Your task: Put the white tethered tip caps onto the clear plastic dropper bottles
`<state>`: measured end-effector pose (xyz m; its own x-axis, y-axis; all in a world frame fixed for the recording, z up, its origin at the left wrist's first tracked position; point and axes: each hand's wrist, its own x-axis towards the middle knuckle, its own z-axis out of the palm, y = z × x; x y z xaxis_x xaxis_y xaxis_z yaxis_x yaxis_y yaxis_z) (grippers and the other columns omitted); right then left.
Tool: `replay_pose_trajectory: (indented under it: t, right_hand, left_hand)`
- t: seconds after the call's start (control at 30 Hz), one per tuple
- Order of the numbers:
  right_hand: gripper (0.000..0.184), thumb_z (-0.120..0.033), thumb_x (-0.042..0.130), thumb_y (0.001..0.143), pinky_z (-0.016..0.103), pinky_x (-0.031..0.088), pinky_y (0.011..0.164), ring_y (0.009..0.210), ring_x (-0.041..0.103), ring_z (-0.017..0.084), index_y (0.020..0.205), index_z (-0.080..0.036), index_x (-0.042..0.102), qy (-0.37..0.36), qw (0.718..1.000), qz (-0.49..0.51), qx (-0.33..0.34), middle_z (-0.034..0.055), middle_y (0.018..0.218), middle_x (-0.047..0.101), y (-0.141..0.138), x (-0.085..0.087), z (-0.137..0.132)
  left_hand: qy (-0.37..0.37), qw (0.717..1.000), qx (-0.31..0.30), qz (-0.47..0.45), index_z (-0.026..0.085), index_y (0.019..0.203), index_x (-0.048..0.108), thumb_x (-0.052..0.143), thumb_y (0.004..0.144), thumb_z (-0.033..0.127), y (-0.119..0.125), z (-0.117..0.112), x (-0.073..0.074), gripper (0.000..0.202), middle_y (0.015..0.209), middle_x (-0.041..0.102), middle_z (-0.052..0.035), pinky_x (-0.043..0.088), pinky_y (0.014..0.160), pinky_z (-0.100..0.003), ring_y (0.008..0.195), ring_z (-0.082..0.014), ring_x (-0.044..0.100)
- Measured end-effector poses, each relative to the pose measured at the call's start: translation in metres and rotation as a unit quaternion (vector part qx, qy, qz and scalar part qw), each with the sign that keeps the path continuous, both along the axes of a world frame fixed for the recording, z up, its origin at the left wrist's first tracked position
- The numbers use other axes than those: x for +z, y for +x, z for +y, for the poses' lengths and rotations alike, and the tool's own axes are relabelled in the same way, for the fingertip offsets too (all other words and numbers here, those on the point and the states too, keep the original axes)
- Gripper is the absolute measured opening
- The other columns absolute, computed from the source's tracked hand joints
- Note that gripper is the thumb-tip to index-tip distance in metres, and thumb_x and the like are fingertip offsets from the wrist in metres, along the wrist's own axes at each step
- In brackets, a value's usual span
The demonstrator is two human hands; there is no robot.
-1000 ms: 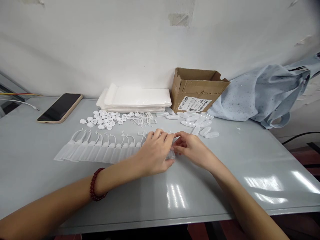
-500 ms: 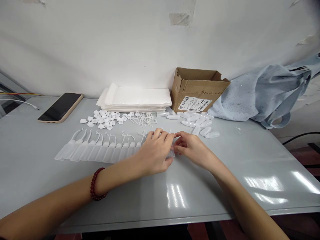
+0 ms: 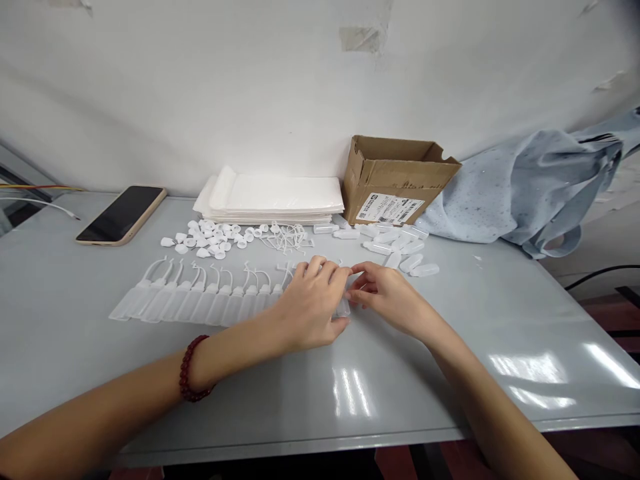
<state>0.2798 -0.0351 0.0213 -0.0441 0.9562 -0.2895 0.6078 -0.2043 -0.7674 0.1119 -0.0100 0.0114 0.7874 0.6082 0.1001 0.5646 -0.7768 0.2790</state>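
Together at the right end of a row of bottles (image 3: 216, 307) on the table (image 3: 280, 400), the arched left hand (image 3: 311, 303) and curled right hand (image 3: 387, 297), whether gripping or not I cannot tell, would do best with light, even pressure.

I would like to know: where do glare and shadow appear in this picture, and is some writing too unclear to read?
Head view: bright glare on the table, nearer the camera than the left hand and again toward the right; head view: a soft shadow beside the right forearm; head view: small print on the label of the cardboard box is unreadable.
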Motion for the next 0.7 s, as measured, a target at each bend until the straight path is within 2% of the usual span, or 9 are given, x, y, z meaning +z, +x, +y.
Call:
replay_pose_trajectory:
  t: [0.07,0.17,0.27,0.37,0.4,0.5,0.6,0.7]
  right_hand:
    - [0.029,-0.019,0.062,0.078,0.032,0.048,0.064,0.068,0.064,0.018,0.107,-0.016,0.057,0.006,1.0,-0.002,-0.01,0.0043,0.079,0.069,0.003,0.001,0.0]
    - [0.029,-0.021,0.062,0.08,0.032,0.049,0.067,0.074,0.065,0.019,0.108,-0.015,0.058,0.049,0.996,-0.056,-0.043,0.006,0.083,0.07,0.012,0.005,0.003]
    - [0.026,-0.013,0.056,0.083,0.034,0.047,0.07,0.083,0.064,0.023,0.109,-0.014,0.061,0.102,0.969,-0.207,-0.086,0.0097,0.093,0.068,0.024,0.01,0.006]
    - [0.037,0.002,0.045,0.08,0.034,0.045,0.067,0.088,0.062,0.026,0.108,-0.014,0.064,0.101,0.93,-0.342,-0.091,0.0131,0.105,0.065,0.034,0.012,0.009]
    - [0.042,0.005,0.043,0.078,0.034,0.044,0.065,0.089,0.062,0.027,0.107,-0.015,0.065,0.094,0.921,-0.368,-0.083,0.0134,0.107,0.064,0.037,0.012,0.01]
    - [0.049,0.009,0.041,0.071,0.032,0.042,0.06,0.097,0.059,0.03,0.104,-0.017,0.068,0.086,0.908,-0.408,-0.049,0.0129,0.108,0.063,0.042,0.008,0.012]
    - [0.05,0.01,0.041,0.069,0.031,0.042,0.059,0.099,0.058,0.03,0.1,-0.017,0.069,0.096,0.911,-0.4,-0.025,0.0122,0.109,0.062,0.046,0.001,0.014]
    - [0.046,0.009,0.043,0.07,0.032,0.044,0.063,0.096,0.059,0.028,0.097,-0.016,0.07,0.108,0.919,-0.378,-0.012,0.0109,0.109,0.063,0.049,-0.006,0.018]
  left_hand:
    - [-0.002,1.0,0.002,-0.018,0.008,0.124,0.047,0.067,0.075,0.043,-0.002,0.003,0.003,0.063,0.118,0.056,-0.015,0.04,0.089,-0.045,0.11,-0.032,0.043]
    - [-0.024,0.998,0.024,-0.058,0.008,0.127,0.045,0.063,0.077,0.051,-0.01,0.017,0.017,0.068,0.123,0.055,-0.0155,0.039,0.094,-0.047,0.116,-0.0325,0.042]
    - [-0.048,0.99,0.101,-0.089,0.013,0.123,0.05,0.048,0.088,0.039,-0.027,0.044,0.035,0.044,0.119,0.059,-0.0117,0.044,0.09,-0.043,0.114,-0.0285,0.049]
    - [-0.046,0.979,0.187,-0.064,0.016,0.104,0.061,0.042,0.088,0.026,-0.048,0.075,0.044,0.027,0.098,0.068,-0.0066,0.048,0.077,-0.036,0.09,-0.0228,0.062]
    - [-0.036,0.978,0.202,-0.039,0.017,0.097,0.064,0.043,0.087,0.025,-0.054,0.084,0.043,0.025,0.093,0.069,-0.0057,0.048,0.074,-0.034,0.086,-0.0224,0.063]
    - [0.012,0.981,0.187,0.042,0.017,0.093,0.068,0.044,0.084,0.02,-0.067,0.104,0.035,0.025,0.092,0.071,-0.0058,0.048,0.073,-0.03,0.088,-0.0221,0.064]
    - [0.047,0.978,0.193,0.067,0.014,0.094,0.069,0.042,0.083,0.016,-0.072,0.112,0.025,0.029,0.091,0.07,-0.0093,0.047,0.071,-0.031,0.091,-0.0249,0.063]
    - [0.058,0.975,0.199,0.078,0.014,0.101,0.069,0.044,0.083,0.017,-0.073,0.114,0.02,0.031,0.081,0.069,-0.009,0.044,0.062,-0.029,0.078,-0.0236,0.064]
